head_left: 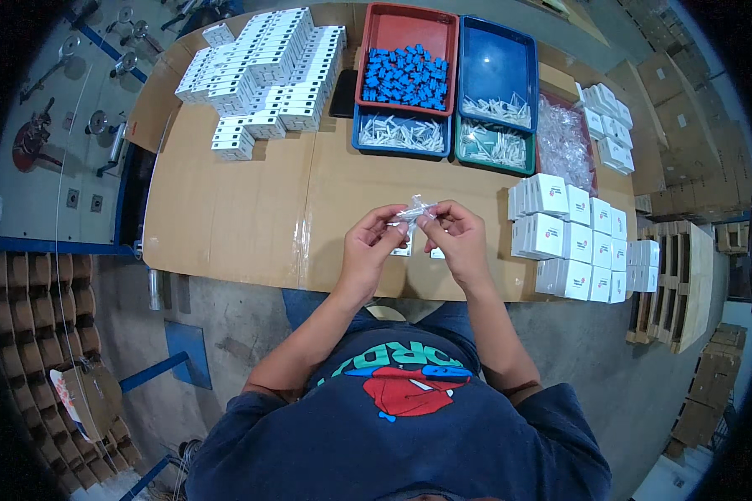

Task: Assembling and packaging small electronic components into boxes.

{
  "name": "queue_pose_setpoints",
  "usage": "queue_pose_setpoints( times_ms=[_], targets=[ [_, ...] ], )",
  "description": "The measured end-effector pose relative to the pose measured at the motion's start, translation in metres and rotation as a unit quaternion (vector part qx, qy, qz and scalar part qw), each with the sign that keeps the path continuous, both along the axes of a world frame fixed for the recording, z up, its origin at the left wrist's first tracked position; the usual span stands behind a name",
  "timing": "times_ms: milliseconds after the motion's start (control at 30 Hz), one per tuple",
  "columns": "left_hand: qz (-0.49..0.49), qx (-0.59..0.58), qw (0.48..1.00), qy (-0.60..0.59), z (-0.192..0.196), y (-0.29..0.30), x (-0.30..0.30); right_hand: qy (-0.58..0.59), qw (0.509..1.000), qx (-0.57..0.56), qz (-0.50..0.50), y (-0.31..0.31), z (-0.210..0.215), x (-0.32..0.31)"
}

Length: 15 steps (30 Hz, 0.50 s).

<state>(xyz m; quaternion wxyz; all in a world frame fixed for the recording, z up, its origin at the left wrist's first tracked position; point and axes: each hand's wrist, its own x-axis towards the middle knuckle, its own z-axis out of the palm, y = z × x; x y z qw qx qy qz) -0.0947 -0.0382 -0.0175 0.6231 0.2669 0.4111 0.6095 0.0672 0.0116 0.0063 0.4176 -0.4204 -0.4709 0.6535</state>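
Cardboard-covered table point(226, 209); four trays: one red tray point(376, 33) of blue parts, two blue, one green. White box stacks point(263, 71) left, more right. Left hand point(368, 246) and right hand point(459, 238) pinch a small clear bag point(415, 209) above the near edge, fingers closed on it. Likely bagging step; next needs a part inserted or the bag sealed.

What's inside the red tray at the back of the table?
The red tray holds a heap of small blue plastic parts; its near half is bare. Whatever lies beneath the heap is covered.
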Motion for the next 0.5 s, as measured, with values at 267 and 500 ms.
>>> queue_pose_setpoints(
  times_ms=[267,500],
  targets=[
    [-0.017,-0.023,1.000,-0.005,-0.003,0.001,0.000,0.019,0.999,-0.003,-0.028,-0.002,-0.004,0.000],
    [0.002,-0.027,0.999,-0.038,-0.002,-0.001,0.003,-0.002,1.000,0.010,-0.020,0.000,-0.004,-0.001]
  ],
)
